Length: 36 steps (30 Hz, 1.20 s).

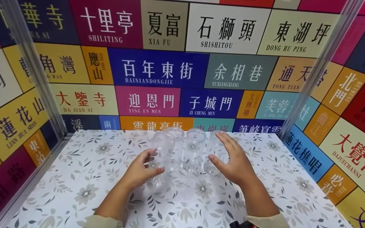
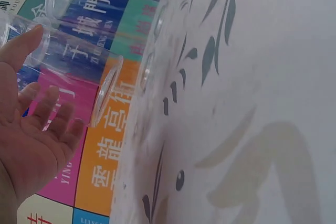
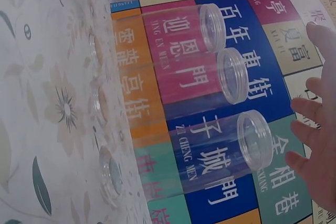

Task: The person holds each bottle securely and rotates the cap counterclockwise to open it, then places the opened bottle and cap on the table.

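Several clear plastic jars with ridged round tops are grouped near the back of the table. My left hand (image 1: 144, 169) grips the front-left jar (image 1: 164, 146), thumb in front and fingers at its far side. In the left wrist view that jar (image 2: 86, 64) slants, and its base looks raised off the table. Close by, a second jar (image 1: 177, 139) and a third jar (image 1: 195, 150) stand upright. My right hand (image 1: 234, 160) is beside the rightmost jar (image 1: 215, 148), fingers spread. The right wrist view shows a gap between this right hand (image 3: 320, 129) and the upright jar (image 3: 210, 153).
A white table (image 1: 87, 164) with a grey leaf-and-flower print lies under the jars. Behind it and at both sides rise panels (image 1: 157, 68) of coloured blocks with writing. Clear corner strips (image 1: 48, 88) stand at the back left and right. A dark object (image 1: 242, 224) shows at the right wrist.
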Available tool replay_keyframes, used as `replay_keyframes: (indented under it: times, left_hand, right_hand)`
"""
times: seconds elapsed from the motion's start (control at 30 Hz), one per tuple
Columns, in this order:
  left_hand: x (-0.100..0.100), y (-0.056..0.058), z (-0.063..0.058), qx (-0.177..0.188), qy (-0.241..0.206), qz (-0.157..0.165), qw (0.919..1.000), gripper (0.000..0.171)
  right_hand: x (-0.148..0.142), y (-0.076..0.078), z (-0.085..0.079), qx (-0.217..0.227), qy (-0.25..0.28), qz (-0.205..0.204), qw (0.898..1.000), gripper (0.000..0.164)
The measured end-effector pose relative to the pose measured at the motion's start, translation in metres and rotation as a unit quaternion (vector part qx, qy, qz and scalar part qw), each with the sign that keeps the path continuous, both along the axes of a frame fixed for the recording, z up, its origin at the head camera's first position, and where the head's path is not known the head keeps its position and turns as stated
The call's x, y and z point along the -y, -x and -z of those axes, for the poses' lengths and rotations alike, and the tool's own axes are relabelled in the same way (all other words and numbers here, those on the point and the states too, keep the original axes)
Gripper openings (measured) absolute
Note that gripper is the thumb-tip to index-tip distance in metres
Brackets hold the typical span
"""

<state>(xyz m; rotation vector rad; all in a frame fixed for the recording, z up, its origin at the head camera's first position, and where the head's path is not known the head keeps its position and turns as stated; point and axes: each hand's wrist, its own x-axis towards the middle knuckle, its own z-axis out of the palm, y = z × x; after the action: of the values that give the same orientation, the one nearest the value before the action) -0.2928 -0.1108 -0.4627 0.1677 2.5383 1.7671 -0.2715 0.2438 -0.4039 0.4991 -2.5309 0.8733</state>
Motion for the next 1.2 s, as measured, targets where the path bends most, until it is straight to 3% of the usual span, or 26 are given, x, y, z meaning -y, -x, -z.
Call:
replay_keyframes:
  times: [0.23, 0.6, 0.73, 0.97, 1.2]
  left_hand:
    - [-0.009, -0.007, -0.006, -0.055, 0.01, 0.043, 0.9975, 0.08]
    - [-0.031, -0.019, -0.018, -0.104, 0.038, 0.098, 0.989, 0.084]
    - [-0.038, -0.021, -0.021, -0.104, 0.047, 0.1, 0.9884, 0.083]
    - [-0.046, -0.023, -0.022, -0.074, 0.069, 0.103, 0.9895, 0.085]
    - [-0.049, -0.028, -0.022, -0.114, 0.093, 0.115, 0.9825, 0.084]
  right_hand:
    - [0.007, -0.01, -0.003, -0.004, 0.01, -0.02, 1.0, 0.077]
    - [0.019, -0.022, -0.006, -0.012, 0.017, -0.043, 0.999, 0.076]
    - [0.021, -0.026, -0.007, -0.01, 0.021, -0.044, 0.999, 0.077]
    - [0.025, -0.03, -0.009, -0.015, 0.025, -0.049, 0.998, 0.076]
    - [0.029, -0.034, -0.011, -0.029, 0.023, -0.072, 0.997, 0.077]
